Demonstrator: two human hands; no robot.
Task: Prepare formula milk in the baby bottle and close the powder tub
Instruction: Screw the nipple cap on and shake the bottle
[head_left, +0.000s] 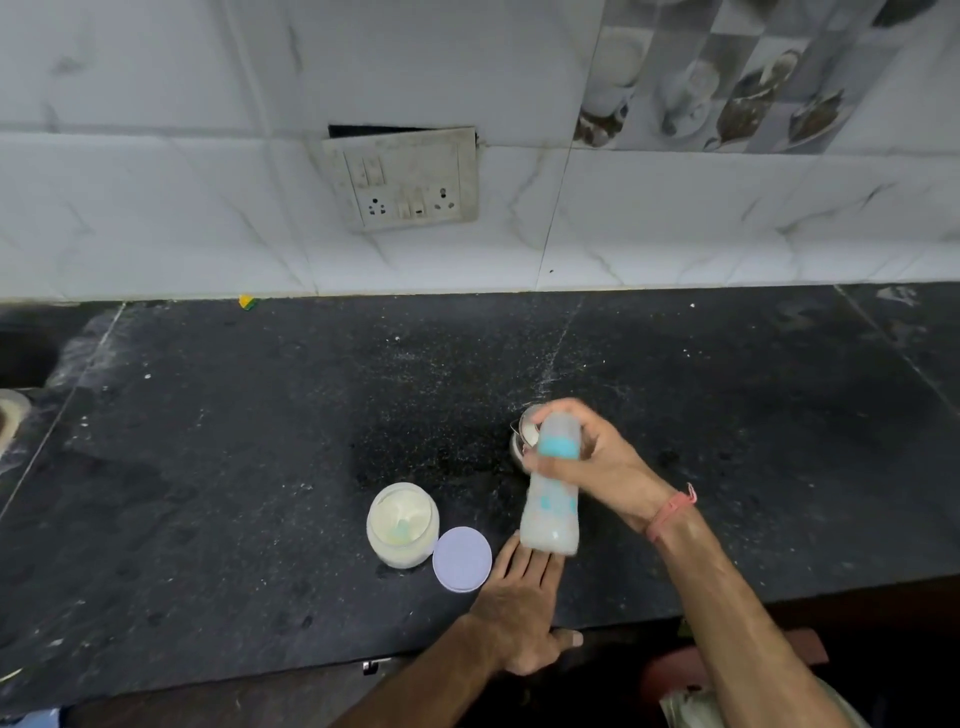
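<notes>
My right hand (597, 460) grips the top of a baby bottle (551, 512) with a teal collar and clear cap; the bottle is blurred, tilted, and holds milky white liquid. My left hand (522, 605) lies flat on the black counter (234, 467) near its front edge, fingers spread, just below the bottle's base. Left of it stands the open powder tub (402, 525), pale powder and a scoop visible inside. Its round lilac lid (462, 558) lies flat beside the tub, to its right.
A small steel cup (522, 434) with white contents stands behind the bottle, partly hidden. White specks are scattered on the counter. A tiled wall with a switch and socket panel (405, 179) rises at the back. A sink edge (13, 410) shows at far left.
</notes>
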